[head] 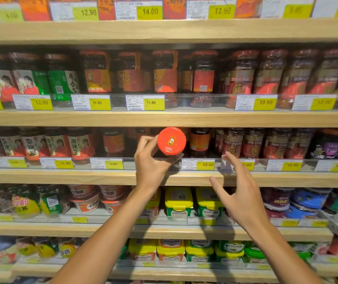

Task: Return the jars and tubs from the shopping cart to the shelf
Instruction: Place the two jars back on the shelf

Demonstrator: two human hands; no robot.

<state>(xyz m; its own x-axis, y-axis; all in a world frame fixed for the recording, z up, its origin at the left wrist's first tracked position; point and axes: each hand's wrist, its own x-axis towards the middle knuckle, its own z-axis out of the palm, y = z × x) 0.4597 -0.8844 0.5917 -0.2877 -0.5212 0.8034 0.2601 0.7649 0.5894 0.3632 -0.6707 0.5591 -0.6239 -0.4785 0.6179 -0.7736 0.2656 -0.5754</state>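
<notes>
One jar [171, 142], red lid, gripped in my left hand [150, 163] at frame centre by the shelf [82, 177]. Right hand [239, 188] spread, holding nothing.

jar [171, 141] in left hand [151, 160], right hand [238, 187] beside

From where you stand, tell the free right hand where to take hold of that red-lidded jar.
Grip the jar around its red lid's rim, coming from its right. The jar is tilted, lid facing the camera; the left hand wraps the body from the left and below, so the right hand finds the lid's right edge bare.
</notes>
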